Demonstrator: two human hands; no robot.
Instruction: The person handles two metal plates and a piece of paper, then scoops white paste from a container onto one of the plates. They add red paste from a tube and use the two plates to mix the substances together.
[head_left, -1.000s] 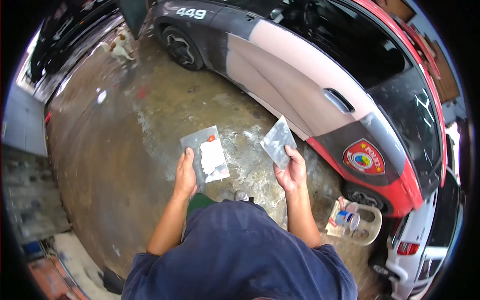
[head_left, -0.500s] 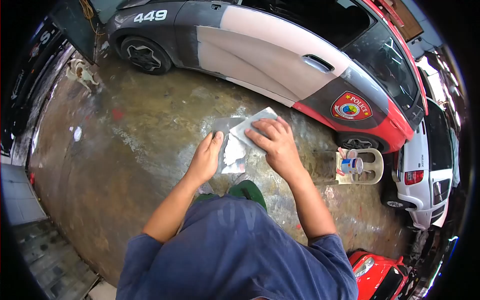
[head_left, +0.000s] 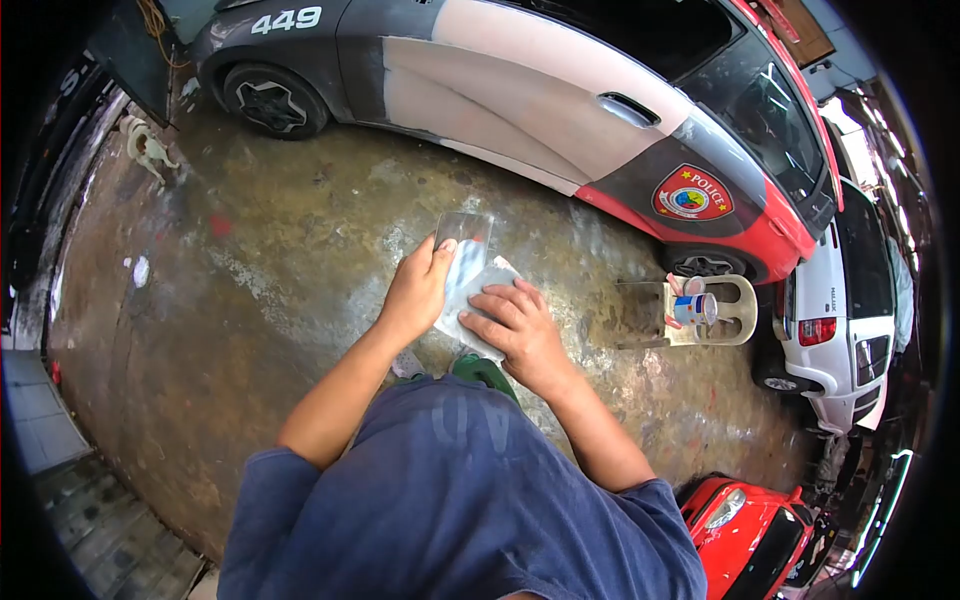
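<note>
My left hand (head_left: pixel 415 285) grips a thin flat plate (head_left: pixel 465 232) by its left edge, thumb on top. My right hand (head_left: pixel 520 335) presses its fingers on a grey spreader sheet (head_left: pixel 495 272), which overlaps the lower part of the plate. Whitish paste (head_left: pixel 467 262) is smeared on the plate's face. How much paste lies under the spreader is hidden. Both sheets are in front of my body, above the floor.
A police car (head_left: pixel 520 100) with pale filler on its doors stands ahead. At the right, a plastic chair (head_left: pixel 740 310) bears a can (head_left: pixel 697 309). A white vehicle (head_left: pixel 825 365), a red car (head_left: pixel 745 530) and a dog (head_left: pixel 147 150) are also around.
The spreader and my right hand have moved down and left across the plate. The white paste pile seen earlier is no longer visible. The view has shifted slightly.
</note>
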